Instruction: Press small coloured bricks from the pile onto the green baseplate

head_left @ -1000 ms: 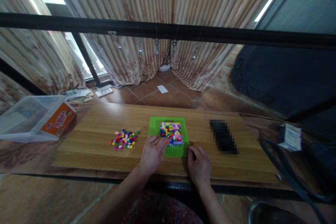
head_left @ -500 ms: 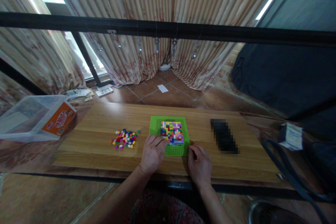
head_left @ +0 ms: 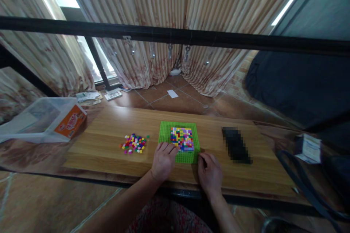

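A green studded baseplate (head_left: 164, 128) lies on the wooden tabletop, partly covered by a square patch of small multicoloured bricks (head_left: 182, 137). My left hand (head_left: 164, 158) rests over the plate's left front part, its fingers closed and their tips at the patch's lower left edge. Whatever those fingertips pinch is too small and hidden to name. At the plate's right front edge is my right hand (head_left: 210, 171), its fingers curled with thumb and forefinger together by the rim. Nothing can be made out between them. Left of the plate lies a loose pile of small coloured bricks (head_left: 134, 143).
A black, pixelated object (head_left: 235, 145) lies on the right of the tabletop (head_left: 104, 134). At the far left stands a clear plastic bin (head_left: 51, 113) with an orange label. A dark metal bar (head_left: 153, 32) crosses beyond the table, before striped curtains (head_left: 161, 3).
The whole view has shifted slightly, so the scene sits a little further right. Both hands keep nearly the same places on the baseplate.
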`<state>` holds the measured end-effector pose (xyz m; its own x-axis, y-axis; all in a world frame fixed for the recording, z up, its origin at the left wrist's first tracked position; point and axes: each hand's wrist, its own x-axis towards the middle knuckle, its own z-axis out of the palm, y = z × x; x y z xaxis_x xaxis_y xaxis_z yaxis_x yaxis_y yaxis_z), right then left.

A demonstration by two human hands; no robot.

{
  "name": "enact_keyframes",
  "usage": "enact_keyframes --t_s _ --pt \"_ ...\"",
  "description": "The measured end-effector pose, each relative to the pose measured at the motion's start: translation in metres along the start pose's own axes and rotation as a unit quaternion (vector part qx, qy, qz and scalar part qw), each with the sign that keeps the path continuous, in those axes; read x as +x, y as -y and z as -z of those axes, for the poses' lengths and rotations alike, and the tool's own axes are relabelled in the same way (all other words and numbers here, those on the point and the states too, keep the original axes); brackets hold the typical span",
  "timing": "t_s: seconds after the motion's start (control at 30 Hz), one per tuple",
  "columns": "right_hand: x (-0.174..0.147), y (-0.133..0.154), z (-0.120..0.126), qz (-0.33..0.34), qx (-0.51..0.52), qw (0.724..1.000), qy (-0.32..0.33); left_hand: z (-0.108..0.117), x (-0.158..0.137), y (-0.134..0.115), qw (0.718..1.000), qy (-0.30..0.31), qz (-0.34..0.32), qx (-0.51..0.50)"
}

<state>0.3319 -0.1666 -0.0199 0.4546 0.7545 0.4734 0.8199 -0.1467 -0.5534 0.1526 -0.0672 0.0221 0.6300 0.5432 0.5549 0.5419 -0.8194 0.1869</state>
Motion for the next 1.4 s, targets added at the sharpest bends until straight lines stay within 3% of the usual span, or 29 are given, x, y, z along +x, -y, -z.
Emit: enact_keyframes --t_s 0.17,0.43,0.57,0.73,0.83,0.9,1.03,1.13,1.23,1.4 --pt "0.001 -0.003 0.0 0.009 0.0 1.0 0.005 0.007 -0.005 -0.004 0.999 0.012 0.038 -0.034" --pt "0.003 -0.006 0.0 0.059 -0.039 0.997 0.03 0.029 -0.052 0.018 0.984 -0.067 0.162 -0.044" --pt "0.002 -0.005 0.0 0.069 -0.04 0.996 0.046 0.034 -0.067 0.029 0.982 -0.089 0.165 -0.026" --pt "-0.008 0.003 -0.001 0.062 -0.022 0.997 0.041 0.023 -0.067 0.028 0.988 -0.093 0.123 -0.023" --pt "-0.008 -0.004 0.004 0.028 0.004 1.0 0.003 0.018 -0.066 0.027 0.992 -0.089 0.093 -0.013" --pt "-0.001 -0.02 0.016 -0.013 -0.004 0.998 -0.056 0.017 -0.066 0.029 0.993 -0.094 0.078 -0.003" --pt "0.027 -0.071 0.046 -0.112 -0.117 0.976 -0.144 0.018 -0.067 0.034 0.994 -0.093 0.058 0.011" --pt "0.051 -0.102 0.057 -0.188 -0.189 0.955 -0.127 0.017 -0.066 0.038 0.994 -0.098 0.045 0.022" --pt "0.071 -0.115 0.053 -0.248 -0.21 0.941 -0.097 0.015 -0.066 0.043 0.994 -0.109 0.023 0.02" --pt "0.083 -0.112 0.04 -0.262 -0.22 0.935 -0.095 0.005 -0.07 0.054 0.994 -0.113 0.004 0.007"
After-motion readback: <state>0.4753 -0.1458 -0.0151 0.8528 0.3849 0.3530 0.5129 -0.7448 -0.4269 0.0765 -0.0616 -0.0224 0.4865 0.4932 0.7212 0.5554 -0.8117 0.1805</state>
